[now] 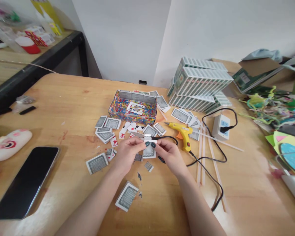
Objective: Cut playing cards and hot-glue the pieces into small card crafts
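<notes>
Small white-edged, grey-patterned paper card [150, 142] sits directly between my left hand [128, 151] and right hand [170, 154], both pinching it, white edge running crosswise from grip to grip, neither hand nearer.

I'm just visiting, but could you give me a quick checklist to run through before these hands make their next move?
1. Grip: ok. The left hand and right hand both pinch the small card piece.
2. Hot glue gun away from the fingers: ok. It lies on the table beyond the right hand.
3. Glue gun's heat: cannot tell.
4. Black cord clear of the glue sticks: not ok. It crosses them.
5. Box open at the top: ok. A playing card lies inside.
6. Tabletop cards tidied: not ok. Loose cards lie scattered around.
</notes>
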Demonstrator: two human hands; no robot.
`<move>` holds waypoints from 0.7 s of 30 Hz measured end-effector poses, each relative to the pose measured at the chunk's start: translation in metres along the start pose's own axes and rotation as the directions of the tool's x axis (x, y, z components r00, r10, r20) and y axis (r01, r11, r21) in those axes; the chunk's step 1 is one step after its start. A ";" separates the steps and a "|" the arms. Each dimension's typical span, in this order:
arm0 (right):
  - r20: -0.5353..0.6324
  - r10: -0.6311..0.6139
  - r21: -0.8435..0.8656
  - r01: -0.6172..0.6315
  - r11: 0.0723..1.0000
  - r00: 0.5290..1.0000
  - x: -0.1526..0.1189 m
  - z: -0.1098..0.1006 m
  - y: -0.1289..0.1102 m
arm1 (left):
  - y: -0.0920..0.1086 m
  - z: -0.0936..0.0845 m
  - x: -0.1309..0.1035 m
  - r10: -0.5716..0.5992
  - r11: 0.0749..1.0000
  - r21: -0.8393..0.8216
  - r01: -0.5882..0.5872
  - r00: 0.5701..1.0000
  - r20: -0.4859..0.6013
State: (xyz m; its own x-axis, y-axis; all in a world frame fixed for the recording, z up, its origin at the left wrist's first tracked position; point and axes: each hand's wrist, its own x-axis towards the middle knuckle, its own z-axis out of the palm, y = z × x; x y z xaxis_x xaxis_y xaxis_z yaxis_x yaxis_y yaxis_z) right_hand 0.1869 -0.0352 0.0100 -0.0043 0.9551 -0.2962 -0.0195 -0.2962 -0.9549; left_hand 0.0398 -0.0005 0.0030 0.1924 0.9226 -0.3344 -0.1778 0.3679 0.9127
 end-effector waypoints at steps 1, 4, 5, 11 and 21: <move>-0.003 -0.004 -0.004 0.004 1.000 1.000 0.000 0.000 0.000 | 0.001 0.000 0.001 -0.010 1.000 0.006 0.010 1.000 -0.012; -0.023 -0.016 -0.003 0.016 1.000 1.000 0.000 -0.001 0.001 | 0.004 -0.001 0.002 -0.082 0.997 -0.001 0.082 0.997 0.003; -0.026 -0.018 -0.001 0.018 1.000 1.000 0.000 -0.001 0.001 | 0.004 -0.002 0.002 -0.105 0.994 -0.009 0.106 0.994 0.019; -0.011 -0.030 -0.001 0.030 1.000 0.999 0.000 0.001 0.002 | 0.003 -0.003 0.002 -0.040 0.998 -0.041 0.040 0.999 -0.013; 0.187 0.051 0.276 -0.102 0.956 0.981 0.002 -0.001 0.007 | 0.005 -0.004 0.004 -0.099 0.943 -0.321 0.093 0.995 -0.002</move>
State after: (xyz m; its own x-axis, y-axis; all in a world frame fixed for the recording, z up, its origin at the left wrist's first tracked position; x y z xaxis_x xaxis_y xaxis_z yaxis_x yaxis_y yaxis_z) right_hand 0.1873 -0.0357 0.0029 -0.1918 0.9224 -0.3352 -0.2939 -0.3799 -0.8771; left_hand 0.0353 0.0054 0.0057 0.2072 0.8820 -0.4232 -0.4592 0.4697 0.7540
